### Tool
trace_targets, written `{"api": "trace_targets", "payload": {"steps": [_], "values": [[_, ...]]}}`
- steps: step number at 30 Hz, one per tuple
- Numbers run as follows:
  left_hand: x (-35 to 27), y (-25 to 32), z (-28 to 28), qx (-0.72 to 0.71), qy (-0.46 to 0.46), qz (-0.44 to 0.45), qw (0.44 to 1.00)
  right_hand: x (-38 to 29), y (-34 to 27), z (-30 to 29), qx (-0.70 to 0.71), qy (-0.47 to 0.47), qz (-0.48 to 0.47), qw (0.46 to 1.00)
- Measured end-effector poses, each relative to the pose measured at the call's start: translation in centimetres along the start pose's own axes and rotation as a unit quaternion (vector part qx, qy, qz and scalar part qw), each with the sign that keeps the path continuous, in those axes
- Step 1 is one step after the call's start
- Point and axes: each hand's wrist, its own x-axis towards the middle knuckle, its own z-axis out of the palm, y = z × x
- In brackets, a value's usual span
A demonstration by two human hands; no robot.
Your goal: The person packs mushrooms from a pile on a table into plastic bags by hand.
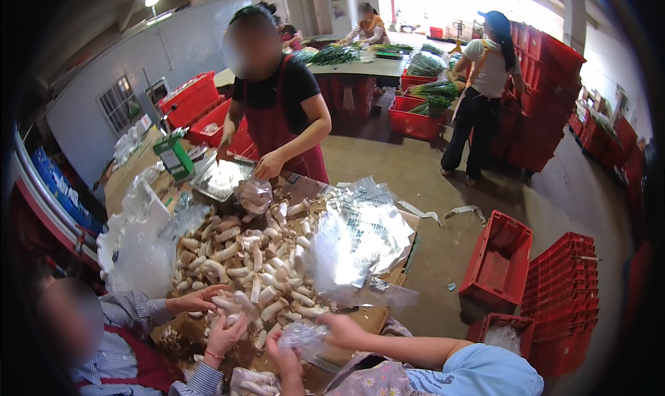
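Note:
A crumpled clear plastic bag (306, 338) is between my hands, low in the view. My left hand (286, 355) grips its near left side. At its other end, my right hand (344, 331) has its fingers closed on the plastic. Whether anything is inside that bag is hard to see. Just beyond my hands spreads a large heap of king oyster mushrooms (260, 271), pale stems with brownish caps. Close to my left hand, a filled clear bag of mushrooms (254, 381) lies at the bottom edge.
Flat plastic bags (358, 235) are piled at the table's right. On the left, a co-worker's hands (226, 333) hold mushrooms; across the table, another person holds a bag (254, 194) beside a metal tray (222, 179). Red crates (561, 292) stand on the floor at right.

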Motion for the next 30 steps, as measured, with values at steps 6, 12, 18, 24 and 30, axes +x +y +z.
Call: {"api": "trace_targets", "payload": {"steps": [6,12,18,24,30], "values": [[-6.0,1.2,3.1,0.150,-0.240,-0.062,0.957,3.3,0.6,0.4,0.029,0.162,-0.038,0.986],[-4.1,2.3,2.3,0.188,-0.139,-0.006,0.972,1.5,-2.3,-0.5,-0.041,0.047,-0.108,0.992],[0.9,-0.7,-1.5,0.468,0.083,0.256,0.842,-0.6,-0.9,0.4,-0.019,0.102,-0.073,0.992],[-0.5,0.9,0.2,0.011,0.020,-0.035,0.999,-0.4,-1.3,-0.1,-0.115,0.000,0.028,0.993],[-3.7,0.0,0.5,0.156,-0.156,0.023,0.975,6.2,6.4,4.0,0.110,0.091,-0.034,0.989]]}}
